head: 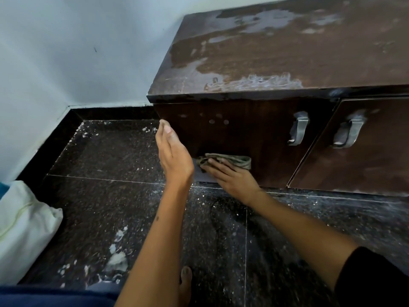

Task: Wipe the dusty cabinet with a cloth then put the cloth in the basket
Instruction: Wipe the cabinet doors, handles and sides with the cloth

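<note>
Right hand (230,176) presses cloth (230,161) low on cabinet (243,134) door.

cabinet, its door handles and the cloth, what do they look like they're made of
Cabinet: looks like dark wood or wood-grain laminate, semi-glossy where the dust is wiped.
Door handles: probably metal, grey with a dull shine.
Cloth: soft woven fabric, olive-grey, crumpled into folds under the right hand.

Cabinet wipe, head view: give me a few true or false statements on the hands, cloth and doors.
1. The right hand presses the cloth against the cabinet front. True.
2. The left hand holds the cloth. False: it is open, holding nothing, by the cabinet's left corner.
3. The right-side door is ajar. True.
4. The cabinet top is wiped clean. False: pale dust patches remain.
5. The cloth lies in the basket. False: no basket shows.
</note>
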